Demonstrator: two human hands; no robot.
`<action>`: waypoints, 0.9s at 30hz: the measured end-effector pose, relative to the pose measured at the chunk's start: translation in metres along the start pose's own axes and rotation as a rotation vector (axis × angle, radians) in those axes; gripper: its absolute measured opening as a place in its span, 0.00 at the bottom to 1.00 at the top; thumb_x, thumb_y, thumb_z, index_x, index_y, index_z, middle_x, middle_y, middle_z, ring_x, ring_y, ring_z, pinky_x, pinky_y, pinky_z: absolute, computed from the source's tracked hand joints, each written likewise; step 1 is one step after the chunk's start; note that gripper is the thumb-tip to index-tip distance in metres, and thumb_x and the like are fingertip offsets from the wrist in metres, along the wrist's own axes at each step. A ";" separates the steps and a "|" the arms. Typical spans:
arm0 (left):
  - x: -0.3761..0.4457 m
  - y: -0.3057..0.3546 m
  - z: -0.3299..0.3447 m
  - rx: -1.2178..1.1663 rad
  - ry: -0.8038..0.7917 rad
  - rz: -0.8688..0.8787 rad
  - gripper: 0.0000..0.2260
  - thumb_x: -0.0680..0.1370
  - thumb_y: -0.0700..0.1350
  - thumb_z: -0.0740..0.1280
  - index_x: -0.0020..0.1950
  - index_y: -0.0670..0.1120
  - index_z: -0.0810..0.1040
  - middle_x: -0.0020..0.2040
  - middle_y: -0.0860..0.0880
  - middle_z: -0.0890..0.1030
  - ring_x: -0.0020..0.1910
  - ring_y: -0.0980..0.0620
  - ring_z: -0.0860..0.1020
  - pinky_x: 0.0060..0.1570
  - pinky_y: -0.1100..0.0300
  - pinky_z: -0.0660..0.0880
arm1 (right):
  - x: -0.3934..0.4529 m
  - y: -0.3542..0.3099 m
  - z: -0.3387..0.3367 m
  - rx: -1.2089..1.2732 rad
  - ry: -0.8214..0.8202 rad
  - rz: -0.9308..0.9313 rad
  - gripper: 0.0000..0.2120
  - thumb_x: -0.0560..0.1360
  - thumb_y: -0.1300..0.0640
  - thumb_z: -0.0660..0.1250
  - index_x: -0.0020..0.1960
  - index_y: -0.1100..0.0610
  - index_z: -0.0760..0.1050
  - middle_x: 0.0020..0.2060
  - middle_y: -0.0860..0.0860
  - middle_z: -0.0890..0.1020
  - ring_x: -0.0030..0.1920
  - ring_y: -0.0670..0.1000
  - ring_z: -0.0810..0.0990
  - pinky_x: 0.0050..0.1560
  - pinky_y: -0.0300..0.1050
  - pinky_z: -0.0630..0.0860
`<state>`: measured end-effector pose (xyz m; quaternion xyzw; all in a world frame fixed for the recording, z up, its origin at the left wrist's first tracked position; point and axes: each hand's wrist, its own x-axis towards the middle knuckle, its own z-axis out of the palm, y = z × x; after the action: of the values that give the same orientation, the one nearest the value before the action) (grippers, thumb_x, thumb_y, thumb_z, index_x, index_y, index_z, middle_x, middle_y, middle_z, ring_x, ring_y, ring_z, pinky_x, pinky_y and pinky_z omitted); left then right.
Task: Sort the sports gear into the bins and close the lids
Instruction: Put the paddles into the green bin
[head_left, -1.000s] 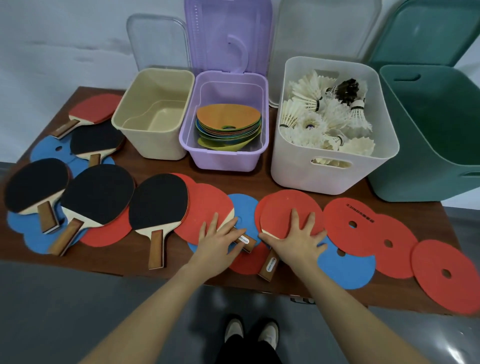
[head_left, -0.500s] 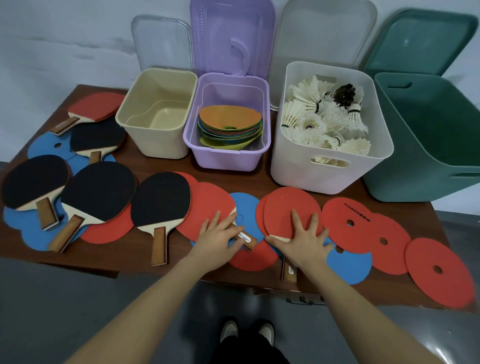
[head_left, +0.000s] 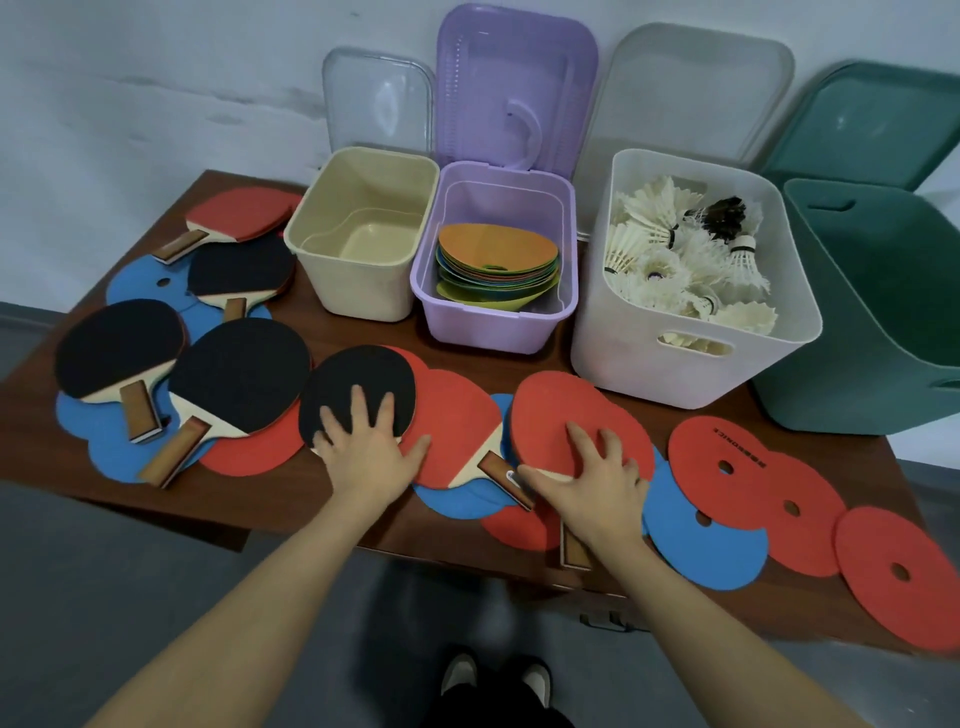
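A person's left hand (head_left: 366, 449) lay with fingers spread on a black paddle (head_left: 358, 395) at the table's (head_left: 291, 501) front edge, while the right hand (head_left: 597, 475), fingers also spread, pressed a red paddle (head_left: 566, 410) before four open bins (head_left: 363, 249).

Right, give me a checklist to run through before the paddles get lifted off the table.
1. Left hand flat on the black paddle: ok.
2. Right hand flat on the red paddle: ok.
3. Fingers curled round either handle: not ok, both hands lie open on the blades.
4. Green bin open, lid leaning behind it: ok.
5. Green bin has room: cannot tell, its floor is hidden.
6. Discs under the paddles free to stay behind: cannot tell.
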<state>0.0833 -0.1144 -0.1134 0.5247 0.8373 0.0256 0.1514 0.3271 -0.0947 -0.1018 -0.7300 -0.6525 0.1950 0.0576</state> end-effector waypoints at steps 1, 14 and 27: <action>0.003 -0.006 -0.001 0.007 -0.026 -0.051 0.37 0.73 0.70 0.55 0.76 0.55 0.49 0.77 0.46 0.45 0.73 0.31 0.46 0.68 0.37 0.49 | 0.000 -0.008 0.001 0.006 0.001 -0.025 0.43 0.61 0.23 0.60 0.71 0.39 0.60 0.73 0.51 0.60 0.67 0.64 0.63 0.66 0.60 0.59; 0.026 -0.035 -0.004 -0.145 -0.137 -0.147 0.46 0.63 0.76 0.61 0.75 0.62 0.45 0.77 0.50 0.43 0.69 0.32 0.55 0.68 0.43 0.56 | 0.015 -0.054 0.013 -0.082 -0.072 -0.159 0.43 0.61 0.23 0.61 0.72 0.40 0.59 0.74 0.50 0.58 0.69 0.64 0.60 0.66 0.60 0.58; 0.008 -0.009 -0.018 -0.096 0.006 -0.020 0.40 0.66 0.73 0.62 0.74 0.59 0.59 0.75 0.54 0.58 0.67 0.32 0.59 0.62 0.45 0.63 | -0.001 -0.031 -0.010 -0.072 -0.003 -0.229 0.45 0.59 0.19 0.55 0.71 0.39 0.60 0.73 0.49 0.59 0.69 0.62 0.61 0.66 0.60 0.60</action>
<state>0.0672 -0.1095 -0.1000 0.5085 0.8408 0.0656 0.1739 0.3018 -0.0892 -0.0815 -0.6519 -0.7385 0.1644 0.0522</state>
